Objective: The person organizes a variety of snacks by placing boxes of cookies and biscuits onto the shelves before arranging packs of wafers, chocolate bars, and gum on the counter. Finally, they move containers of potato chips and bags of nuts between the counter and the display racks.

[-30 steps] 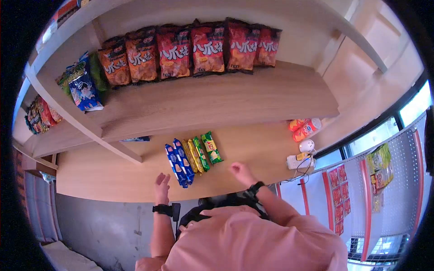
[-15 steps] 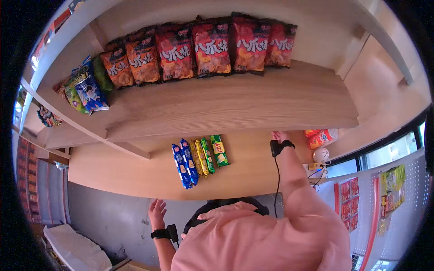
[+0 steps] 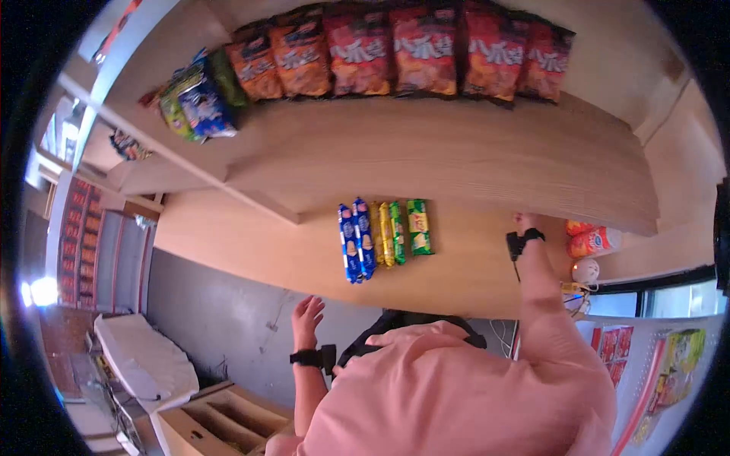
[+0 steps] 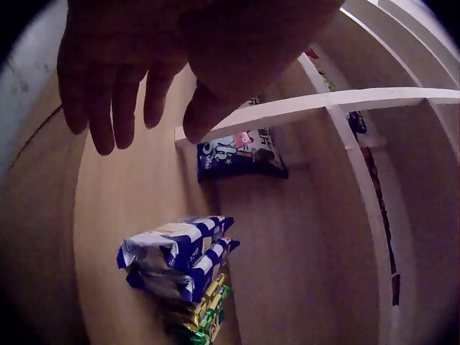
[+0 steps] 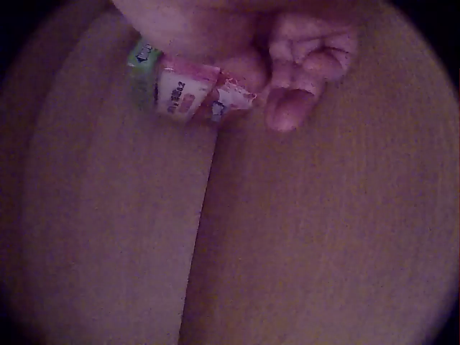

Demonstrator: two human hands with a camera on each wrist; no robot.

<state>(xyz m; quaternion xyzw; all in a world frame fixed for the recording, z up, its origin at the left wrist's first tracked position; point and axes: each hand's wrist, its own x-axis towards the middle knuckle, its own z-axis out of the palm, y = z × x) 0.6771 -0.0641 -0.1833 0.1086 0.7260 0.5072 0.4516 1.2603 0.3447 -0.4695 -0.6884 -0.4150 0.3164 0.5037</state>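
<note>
My left hand hangs in front of the table edge, fingers loosely extended and holding nothing; its fingers spread in the left wrist view. My right hand reaches partly beneath the upper shelf's front edge. In the right wrist view, its fingers are curled beside pink-and-white packaging and a green pack; whether it grips them is unclear. Two blue packs, yellow packs, a narrow green pack and a green-and-yellow pack lie side by side on the table.
Red and orange snack bags line the upper shelf, with a blue bag at its left. Orange-red canisters and a white round object are at the right. A cardboard box stands lower left.
My right hand has moved right and forward from above the table to the shelf's edge. My left hand has drawn back off the table. The head view has shifted.
</note>
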